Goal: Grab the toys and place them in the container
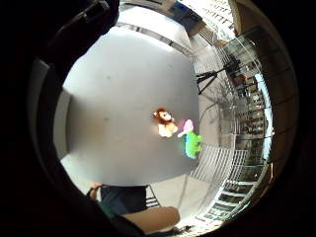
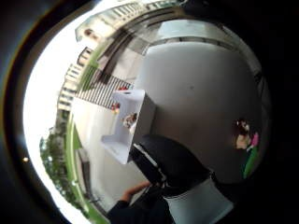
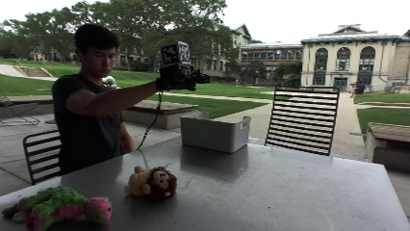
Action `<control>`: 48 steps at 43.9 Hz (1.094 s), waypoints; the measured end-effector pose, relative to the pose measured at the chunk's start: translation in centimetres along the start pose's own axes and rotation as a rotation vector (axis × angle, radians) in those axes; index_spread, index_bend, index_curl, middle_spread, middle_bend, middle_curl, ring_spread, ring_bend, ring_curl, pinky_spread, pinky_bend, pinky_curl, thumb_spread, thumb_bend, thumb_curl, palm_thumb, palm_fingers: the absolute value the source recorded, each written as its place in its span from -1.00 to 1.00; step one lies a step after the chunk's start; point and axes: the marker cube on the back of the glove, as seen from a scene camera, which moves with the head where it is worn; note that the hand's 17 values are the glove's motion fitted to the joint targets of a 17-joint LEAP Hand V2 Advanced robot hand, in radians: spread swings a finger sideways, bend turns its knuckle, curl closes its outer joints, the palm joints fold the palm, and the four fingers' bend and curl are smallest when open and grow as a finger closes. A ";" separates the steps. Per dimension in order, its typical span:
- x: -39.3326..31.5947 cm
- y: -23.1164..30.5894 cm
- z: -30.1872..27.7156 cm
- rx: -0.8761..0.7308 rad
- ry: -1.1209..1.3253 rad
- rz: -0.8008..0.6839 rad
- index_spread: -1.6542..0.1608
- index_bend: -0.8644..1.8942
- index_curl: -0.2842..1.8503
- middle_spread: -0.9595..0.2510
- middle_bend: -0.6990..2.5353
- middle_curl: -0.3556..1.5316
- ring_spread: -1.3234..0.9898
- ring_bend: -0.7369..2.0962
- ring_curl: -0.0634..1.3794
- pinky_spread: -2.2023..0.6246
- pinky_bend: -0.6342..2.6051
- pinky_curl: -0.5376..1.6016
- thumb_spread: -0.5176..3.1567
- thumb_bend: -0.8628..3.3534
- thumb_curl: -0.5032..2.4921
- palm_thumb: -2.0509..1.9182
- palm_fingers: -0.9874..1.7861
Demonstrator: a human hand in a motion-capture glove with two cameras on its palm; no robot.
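The hand [image 3: 176, 78], its fingers' state unclear, hung high above the container [image 3: 214, 133]; the lion [image 3: 152, 182], at the desk's [image 3: 275, 192] seven o'clock, probably warranted a straight descent.

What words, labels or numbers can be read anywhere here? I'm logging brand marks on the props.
None can be read.
The white container shows plain walls, no label.
The lion toy and the green and pink toy lying on the table show no tags or print.
The gloved right hand, raised above the container, shows no lettering on the glove.
Any signs on the distant buildings are too small to tell.
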 end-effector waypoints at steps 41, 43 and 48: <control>25.8 6.8 24.2 -0.308 -0.007 0.412 0.46 -0.29 -0.54 0.45 -0.39 -0.14 0.01 -0.14 -0.57 0.55 -0.03 -0.21 -0.11 -0.59 -0.49 0.04 -0.29; 26.1 7.2 25.2 -0.339 -0.014 0.410 0.46 -0.29 -0.54 0.45 -0.38 -0.14 0.01 -0.13 -0.56 0.55 -0.03 -0.21 -0.10 -0.59 -0.49 0.05 -0.29; 26.8 8.1 27.0 -0.340 -0.039 0.430 0.45 -0.25 -0.53 0.46 -0.41 -0.15 0.01 -0.13 -0.56 0.54 0.03 -0.19 -0.06 -0.54 -0.46 0.15 -0.22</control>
